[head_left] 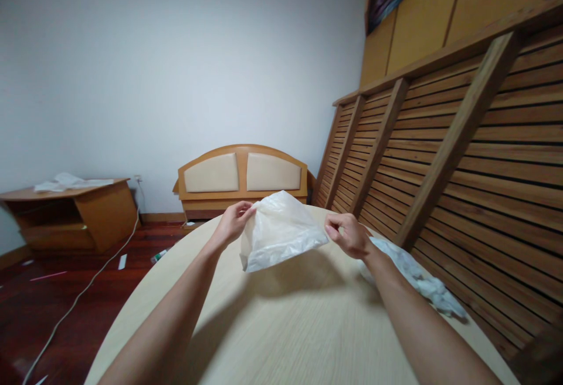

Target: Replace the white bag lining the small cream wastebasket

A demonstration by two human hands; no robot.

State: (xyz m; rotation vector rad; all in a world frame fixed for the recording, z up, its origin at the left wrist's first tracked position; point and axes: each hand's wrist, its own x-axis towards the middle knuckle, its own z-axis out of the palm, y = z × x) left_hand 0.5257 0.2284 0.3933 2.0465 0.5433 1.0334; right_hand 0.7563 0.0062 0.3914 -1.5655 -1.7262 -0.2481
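A thin white plastic bag (284, 232) is stretched out above the round pale wooden table (290, 332), its shadow falling on the tabletop. My left hand (235, 220) pinches the bag's upper left edge between thumb and fingers. At the bag's right corner, my right hand (347, 234) is closed with its fingers curled, gripping the plastic there. The bag looks flat and somewhat creased, and nothing shows inside it. Behind my right forearm lies a crumpled heap of white plastic bags (409, 273), partly hidden by the arm.
A wooden slatted bed frame (440, 156) leans along the right side, below wall cabinets (422, 21). Beyond the table stands a padded headboard (241, 174). To the left, a low wooden cabinet (101, 215) bears white sheets, and a cable (88, 288) crosses the dark red floor.
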